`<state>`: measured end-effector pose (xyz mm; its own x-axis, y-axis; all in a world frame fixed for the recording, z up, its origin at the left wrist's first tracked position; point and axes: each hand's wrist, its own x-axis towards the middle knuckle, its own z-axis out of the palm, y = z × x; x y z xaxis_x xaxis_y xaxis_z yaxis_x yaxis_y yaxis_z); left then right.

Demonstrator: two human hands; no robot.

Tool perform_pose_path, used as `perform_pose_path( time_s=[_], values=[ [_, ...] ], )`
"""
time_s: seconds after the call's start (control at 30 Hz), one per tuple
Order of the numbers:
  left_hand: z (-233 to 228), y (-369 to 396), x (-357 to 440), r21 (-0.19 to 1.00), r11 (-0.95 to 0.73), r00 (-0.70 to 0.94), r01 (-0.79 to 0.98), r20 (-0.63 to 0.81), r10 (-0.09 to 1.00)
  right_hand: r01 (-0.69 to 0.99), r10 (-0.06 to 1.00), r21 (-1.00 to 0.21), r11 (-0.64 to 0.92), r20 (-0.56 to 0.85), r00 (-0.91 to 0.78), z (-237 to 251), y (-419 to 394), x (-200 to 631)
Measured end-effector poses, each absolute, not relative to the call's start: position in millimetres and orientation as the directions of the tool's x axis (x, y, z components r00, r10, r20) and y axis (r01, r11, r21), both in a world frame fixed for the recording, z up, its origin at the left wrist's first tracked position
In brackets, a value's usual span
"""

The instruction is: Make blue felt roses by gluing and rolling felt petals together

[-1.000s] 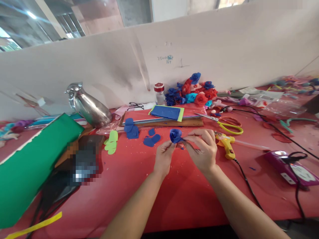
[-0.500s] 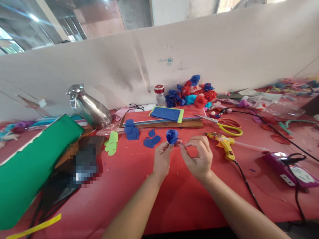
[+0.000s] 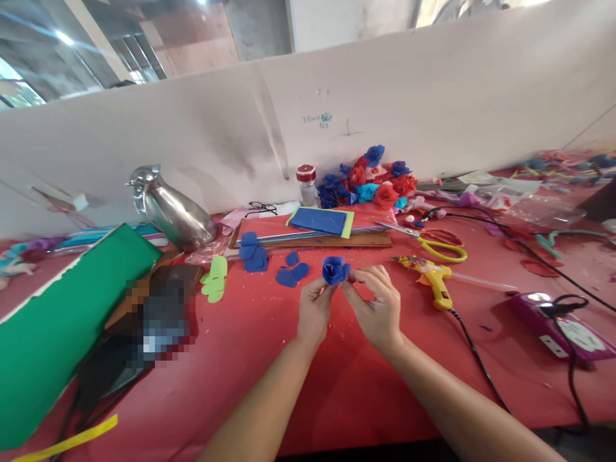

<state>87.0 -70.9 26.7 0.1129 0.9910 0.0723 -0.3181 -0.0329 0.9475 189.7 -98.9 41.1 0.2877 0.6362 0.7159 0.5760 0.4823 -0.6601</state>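
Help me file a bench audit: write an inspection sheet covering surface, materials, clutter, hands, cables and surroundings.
Surface: red table, with small scraps scattered on it.
Materials: blue flower in hand; cut blue pieces and light green pieces lie to the left.
Clutter: scissors with blades apart, glue gun on its side, metal jug, flower pile.
Hands: left hand pinches the blue flower from below; right hand has fingertips at its right side, grip unclear.
Cables: glue gun cord runs toward the near edge; a black cable hangs from the purple power strip.
Surroundings: white partition behind, with handwriting.
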Motion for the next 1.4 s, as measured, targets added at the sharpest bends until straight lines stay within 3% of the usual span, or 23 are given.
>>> perform_pose_path(
  time_s=[0.4,0.73,1.1,1.23,1.4],
  values=[
    [24.8,-70.6,85.3,0.937,-0.022,0.101,-0.349,0.061,0.993,0.468,0.715,-0.747,0.471,0.635,0.293,39.8,-99.0,187.6],
    [23.6,-65.4,84.7,0.903,0.063,0.088,-0.425,-0.028,0.996,0.254,0.871,-0.913,0.32,0.389,0.301,37.3,-95.3,188.4],
    [26.0,-68.6,85.2,0.906,0.083,0.121,-0.414,-0.036,0.992,0.329,0.837,-0.878,0.347,0.448,0.314,37.1,-92.9,188.0],
    [24.1,-68.4,84.1,0.938,0.006,0.099,-0.348,0.031,0.995,0.38,0.806,-0.837,0.393,0.513,0.295,35.8,-91.9,186.3],
    [16.1,-65.2,80.4,0.971,-0.197,0.012,-0.133,0.2,0.98,0.426,0.759,-0.803,0.417,0.566,0.323,33.6,-94.3,186.2]
  ],
)
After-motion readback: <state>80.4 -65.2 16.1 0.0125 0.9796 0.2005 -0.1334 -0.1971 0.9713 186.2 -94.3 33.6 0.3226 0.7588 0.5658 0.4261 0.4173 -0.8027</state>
